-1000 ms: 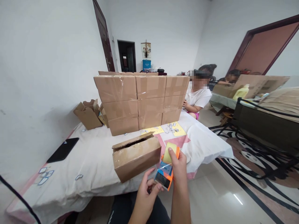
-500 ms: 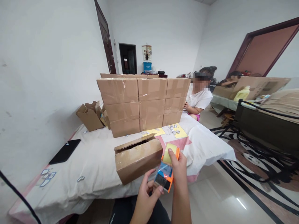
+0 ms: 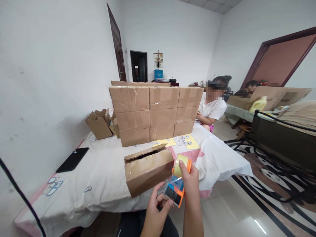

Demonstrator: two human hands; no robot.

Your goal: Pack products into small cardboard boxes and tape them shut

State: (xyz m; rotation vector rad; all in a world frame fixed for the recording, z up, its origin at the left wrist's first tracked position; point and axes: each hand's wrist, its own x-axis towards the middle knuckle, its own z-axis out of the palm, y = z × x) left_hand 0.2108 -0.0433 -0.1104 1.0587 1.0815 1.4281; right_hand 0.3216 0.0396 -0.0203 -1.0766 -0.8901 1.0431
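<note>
My right hand (image 3: 189, 180) is wrapped round an orange tape dispenser (image 3: 176, 191) that carries a yellowish roll of tape (image 3: 179, 161). My left hand (image 3: 157, 209) pinches at the dispenser's lower end, where a strip of clear tape stretches; its fingertips are closed together. Just left of the dispenser a small cardboard box (image 3: 148, 169) lies on the cloth-covered table (image 3: 103, 171), its top flap partly lifted.
A wall of stacked taped cartons (image 3: 154, 112) stands further back on the table, with open small boxes (image 3: 100, 123) to its left. A black tablet (image 3: 72, 159) lies near the wall. A seated person (image 3: 212, 107) is at the table's far right. A dark cart (image 3: 281, 135) stands right.
The view has drifted slightly up and left. Both hands stay on the dispenser; my left fingers have closed further on its lower end.
</note>
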